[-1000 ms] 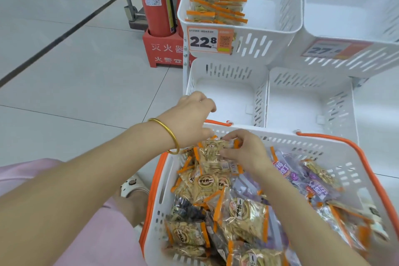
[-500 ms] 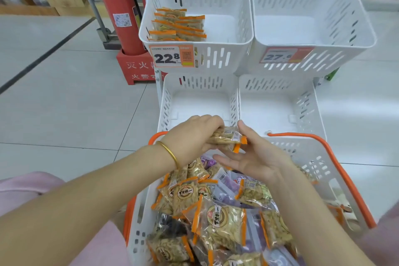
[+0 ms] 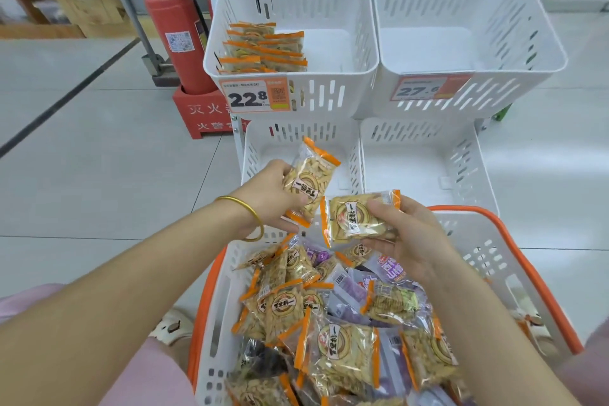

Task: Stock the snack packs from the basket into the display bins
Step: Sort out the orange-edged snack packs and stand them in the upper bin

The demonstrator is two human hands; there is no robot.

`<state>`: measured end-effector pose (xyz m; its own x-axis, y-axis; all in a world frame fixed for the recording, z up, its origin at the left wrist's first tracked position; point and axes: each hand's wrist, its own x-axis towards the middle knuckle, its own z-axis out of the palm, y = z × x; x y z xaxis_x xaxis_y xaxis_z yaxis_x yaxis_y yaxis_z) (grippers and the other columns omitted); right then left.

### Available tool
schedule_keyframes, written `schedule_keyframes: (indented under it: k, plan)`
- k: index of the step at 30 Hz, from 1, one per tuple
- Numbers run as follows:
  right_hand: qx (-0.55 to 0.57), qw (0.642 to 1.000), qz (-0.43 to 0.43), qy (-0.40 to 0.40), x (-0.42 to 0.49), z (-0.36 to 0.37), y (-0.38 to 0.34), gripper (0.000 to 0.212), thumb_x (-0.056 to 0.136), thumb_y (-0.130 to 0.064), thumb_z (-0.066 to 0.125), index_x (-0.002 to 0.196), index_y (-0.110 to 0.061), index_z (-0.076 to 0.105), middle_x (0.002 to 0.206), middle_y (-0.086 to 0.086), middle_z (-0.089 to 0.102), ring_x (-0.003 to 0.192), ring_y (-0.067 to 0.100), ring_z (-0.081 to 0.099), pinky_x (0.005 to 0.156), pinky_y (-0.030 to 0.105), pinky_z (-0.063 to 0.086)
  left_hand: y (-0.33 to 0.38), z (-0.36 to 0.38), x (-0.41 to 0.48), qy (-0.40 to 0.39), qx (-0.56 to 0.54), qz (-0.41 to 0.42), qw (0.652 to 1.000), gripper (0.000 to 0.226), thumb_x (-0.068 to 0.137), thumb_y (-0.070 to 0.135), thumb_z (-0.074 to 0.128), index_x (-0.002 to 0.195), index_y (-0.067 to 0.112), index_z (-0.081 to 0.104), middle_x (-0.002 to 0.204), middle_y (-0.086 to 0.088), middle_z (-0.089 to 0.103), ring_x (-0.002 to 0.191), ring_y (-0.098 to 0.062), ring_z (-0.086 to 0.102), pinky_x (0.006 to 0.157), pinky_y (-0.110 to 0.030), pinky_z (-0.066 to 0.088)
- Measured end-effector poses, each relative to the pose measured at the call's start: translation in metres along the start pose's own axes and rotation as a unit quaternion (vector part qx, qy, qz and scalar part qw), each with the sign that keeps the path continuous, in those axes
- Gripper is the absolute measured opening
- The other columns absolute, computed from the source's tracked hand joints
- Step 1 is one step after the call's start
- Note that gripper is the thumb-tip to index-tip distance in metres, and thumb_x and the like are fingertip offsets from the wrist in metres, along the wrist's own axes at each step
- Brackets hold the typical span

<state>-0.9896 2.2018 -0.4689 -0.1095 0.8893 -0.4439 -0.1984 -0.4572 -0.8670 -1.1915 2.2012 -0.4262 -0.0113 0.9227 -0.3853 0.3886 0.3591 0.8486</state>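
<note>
Left grip: your left grip (image 3: 270,198) pinches a clear snack pack with orange sealed ends (image 3: 311,183), tilted, over the basket's far-left corner.
Right grip: your right grip (image 3: 408,241) curls round a second orange-ended pack (image 3: 359,217), lying crosswise just beside the first.
Look: both show pale strips and a round brown-gold label.
Basket: the white slotted plastic basket with orange rim (image 3: 487,241) holds a heap of like packs (image 3: 286,303) mixed with purple packs (image 3: 389,269).
Bin: the top-left white slotted bin (image 3: 346,53) carries stacked orange-edged packs (image 3: 263,49) along its left wall.

Illumination: bright, even, diffuse, from overhead. Shadows: faint, soft-edged. The white bins (image 3: 461,10) at upper right approach overexposure. Wide-angle distortion curves lines toward the frame edges. Lower corners: slightly soft.
</note>
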Motion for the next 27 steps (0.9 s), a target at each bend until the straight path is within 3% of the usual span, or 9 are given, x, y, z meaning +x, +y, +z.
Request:
schedule_keyframes:
  k: [3, 5, 8, 11, 15, 17, 20, 23, 27]
  plan:
    - [-0.078, 0.995, -0.061, 0.001, 0.001, -0.003, -0.003, 0.032, 0.080, -0.016, 0.073, 0.108, -0.005, 0.062, 0.101, 0.018, 0.069, 0.085, 0.032, 0.069, 0.065, 0.036, 0.059, 0.001, 0.000, -0.002, -0.019, -0.030, -0.009, 0.999, 0.030, 0.090, 0.002, 0.057, 0.115, 0.012, 0.043, 0.111, -0.017, 0.062, 0.091, -0.028, 0.069, 0.077, -0.045, 0.058]
    - [-0.092, 0.991, -0.096, 0.006, 0.000, -0.004, -0.006, 0.021, 0.082, -0.016, 0.071, 0.100, -0.006, 0.064, 0.090, 0.015, 0.071, 0.074, 0.030, 0.068, 0.062, 0.035, 0.059, 0.003, -0.002, -0.003, -0.032, -0.052, -0.003, 0.998, 0.028, 0.091, 0.002, 0.056, 0.115, 0.012, 0.046, 0.110, -0.017, 0.063, 0.090, -0.028, 0.069, 0.075, -0.042, 0.059]
    - [-0.020, 0.993, -0.119, 0.007, -0.003, -0.005, -0.009, 0.011, 0.085, -0.008, 0.066, 0.095, -0.010, 0.062, 0.079, 0.008, 0.071, 0.065, 0.021, 0.068, 0.050, 0.028, 0.055, 0.005, -0.005, -0.003, -0.030, -0.069, 0.003, 0.997, 0.026, 0.091, 0.002, 0.055, 0.115, 0.012, 0.048, 0.108, -0.015, 0.064, 0.090, -0.028, 0.069, 0.074, -0.042, 0.059]
    - [0.033, 0.990, -0.135, 0.006, -0.005, -0.005, -0.010, 0.012, 0.087, -0.002, 0.061, 0.095, -0.011, 0.061, 0.080, 0.008, 0.071, 0.070, 0.022, 0.070, 0.052, 0.029, 0.056, 0.004, -0.007, -0.002, -0.007, -0.050, -0.001, 0.999, 0.029, 0.090, 0.007, 0.060, 0.115, 0.007, 0.046, 0.103, -0.019, 0.065, 0.087, -0.030, 0.069, 0.072, -0.041, 0.059]
    - [0.023, 0.983, -0.181, 0.006, -0.006, -0.007, -0.010, 0.015, 0.089, -0.005, 0.060, 0.100, -0.015, 0.062, 0.085, 0.004, 0.072, 0.076, 0.021, 0.070, 0.060, 0.032, 0.058, 0.004, -0.009, -0.002, 0.020, 0.020, 0.003, 1.000, 0.020, 0.086, 0.008, 0.066, 0.098, 0.010, 0.050, 0.096, -0.017, 0.065, 0.086, -0.032, 0.069, 0.073, -0.042, 0.059]
    - [0.014, 0.983, -0.184, -0.006, -0.006, -0.007, -0.010, 0.017, 0.089, -0.006, 0.059, 0.105, -0.013, 0.061, 0.087, 0.005, 0.072, 0.078, 0.022, 0.070, 0.064, 0.034, 0.059, 0.005, -0.010, -0.002, 0.029, 0.030, 0.022, 0.999, 0.016, 0.086, 0.006, 0.065, 0.098, 0.010, 0.054, 0.094, -0.014, 0.065, 0.084, -0.029, 0.069, 0.072, -0.040, 0.059]
    - [0.013, 0.983, -0.181, -0.008, -0.006, -0.004, -0.006, 0.021, 0.090, -0.007, 0.059, 0.108, -0.017, 0.060, 0.096, 0.015, 0.065, 0.078, 0.024, 0.068, 0.059, 0.032, 0.057, 0.007, -0.010, -0.002, 0.048, 0.035, 0.055, 0.997, 0.022, 0.085, 0.008, 0.066, 0.105, 0.013, 0.059, 0.091, -0.011, 0.066, 0.074, -0.019, 0.067, 0.064, -0.029, 0.059]
    - [0.030, 0.985, -0.172, -0.008, -0.007, 0.000, -0.002, 0.023, 0.089, -0.005, 0.060, 0.109, -0.017, 0.057, 0.108, 0.022, 0.059, 0.076, 0.023, 0.069, 0.057, 0.031, 0.056, 0.008, -0.010, -0.001, 0.068, 0.029, 0.070, 0.995, 0.033, 0.082, 0.015, 0.071, 0.111, 0.017, 0.056, 0.089, -0.014, 0.067, 0.073, -0.021, 0.066, 0.072, -0.036, 0.058]
    - [0.056, 0.982, -0.181, 0.014, -0.005, 0.004, 0.005, 0.007, 0.090, -0.008, 0.059, 0.096, -0.012, 0.058, 0.092, 0.015, 0.065, 0.078, 0.026, 0.067, 0.060, 0.033, 0.056, 0.010, -0.008, -0.001, 0.064, 0.014, 0.085, 0.994, 0.022, 0.085, 0.019, 0.068, 0.103, 0.012, 0.058, 0.071, 0.002, 0.067, 0.058, -0.009, 0.058, 0.058, -0.025, 0.049]
